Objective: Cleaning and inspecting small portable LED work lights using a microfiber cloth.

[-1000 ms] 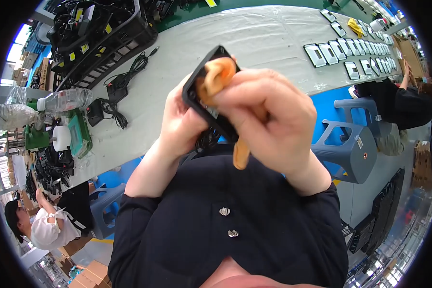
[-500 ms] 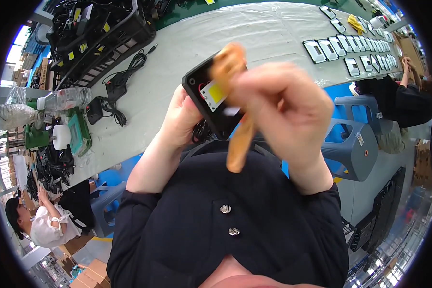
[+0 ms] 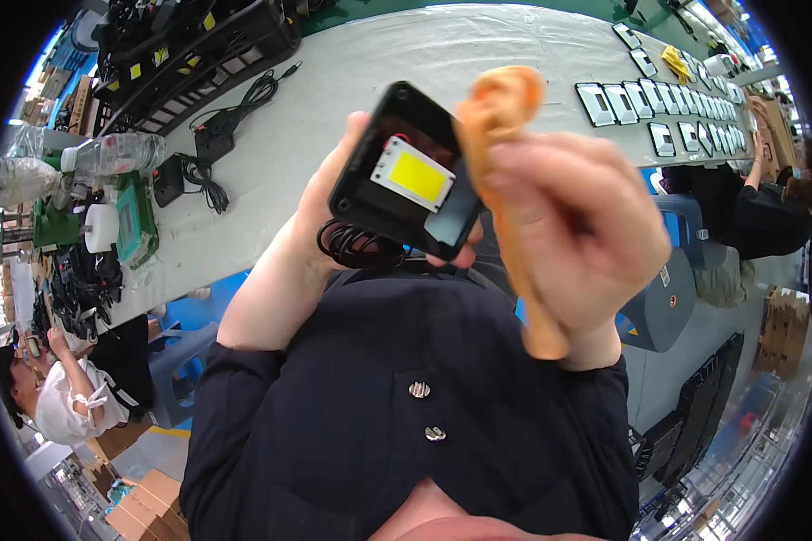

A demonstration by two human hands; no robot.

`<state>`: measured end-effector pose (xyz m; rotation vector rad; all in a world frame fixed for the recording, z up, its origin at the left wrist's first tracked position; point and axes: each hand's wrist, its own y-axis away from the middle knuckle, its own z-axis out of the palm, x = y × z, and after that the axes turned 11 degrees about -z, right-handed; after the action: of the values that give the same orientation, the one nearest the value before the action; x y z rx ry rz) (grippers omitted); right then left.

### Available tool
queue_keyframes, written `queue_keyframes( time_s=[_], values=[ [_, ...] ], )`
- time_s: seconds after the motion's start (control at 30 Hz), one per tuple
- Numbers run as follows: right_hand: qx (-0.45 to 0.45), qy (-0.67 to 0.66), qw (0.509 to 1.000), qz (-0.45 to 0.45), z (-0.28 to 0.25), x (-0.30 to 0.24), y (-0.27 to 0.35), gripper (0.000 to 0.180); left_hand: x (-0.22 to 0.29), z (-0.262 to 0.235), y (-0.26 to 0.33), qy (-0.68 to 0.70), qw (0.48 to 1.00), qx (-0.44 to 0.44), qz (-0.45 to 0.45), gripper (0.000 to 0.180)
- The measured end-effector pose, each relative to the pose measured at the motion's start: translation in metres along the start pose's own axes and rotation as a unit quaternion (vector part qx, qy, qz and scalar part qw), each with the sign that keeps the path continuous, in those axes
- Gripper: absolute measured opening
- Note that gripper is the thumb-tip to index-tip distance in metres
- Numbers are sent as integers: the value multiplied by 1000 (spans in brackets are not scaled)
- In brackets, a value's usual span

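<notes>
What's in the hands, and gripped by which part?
Left hand: black housing, held from its underside, finger placement mostly hidden. Right hand: orange cloth, pinched just below its bunched upper end.

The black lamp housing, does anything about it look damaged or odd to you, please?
No damage stands out on the black lamp housing, and the yellow LED panel looks intact. The pale patch beside the panel looks odd; it may be a reflection.

Lighting: bright, even, cool white. Worktop (image 3: 253, 162): pale sheen, faint soft shadows. Black housing (image 3: 383, 203): pale glare toward near right side. Orange cloth (image 3: 505, 108): slightly blurred. Periphery: strongly bent, smeared detail, black vignette.
</notes>
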<state>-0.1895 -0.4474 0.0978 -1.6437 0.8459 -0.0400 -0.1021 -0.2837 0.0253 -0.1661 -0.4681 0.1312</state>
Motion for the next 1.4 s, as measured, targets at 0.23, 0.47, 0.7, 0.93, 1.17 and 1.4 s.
queue_keyframes(
  time_s=[0.23, 0.47, 0.7, 0.93, 1.17, 1.4],
  values=[
    [-243, -8, 966, -87, -1, -3, 3, 26, 5, 37, -7, 178, 912, 368, 13, 61],
    [-81, 0, 996, -29, -28, 1, -4, 17, 8, 22, 2, 56, 974, 181, -126, 87],
    [-256, 24, 966, -39, -5, -9, -13, 28, 3, 31, 1, -17, 952, 294, -87, 82],
    [-76, -128, 987, 64, -9, 4, -8, 25, 0, 20, 4, 28, 984, 142, -104, 83],
    [-260, -146, 950, 94, -4, -4, -13, 20, 2, 25, 9, 53, 957, 270, -95, 77],
    [151, -350, 875, 298, -44, 19, 6, 13, 2, 11, 16, 71, 983, 131, -109, 80]
  ],
)
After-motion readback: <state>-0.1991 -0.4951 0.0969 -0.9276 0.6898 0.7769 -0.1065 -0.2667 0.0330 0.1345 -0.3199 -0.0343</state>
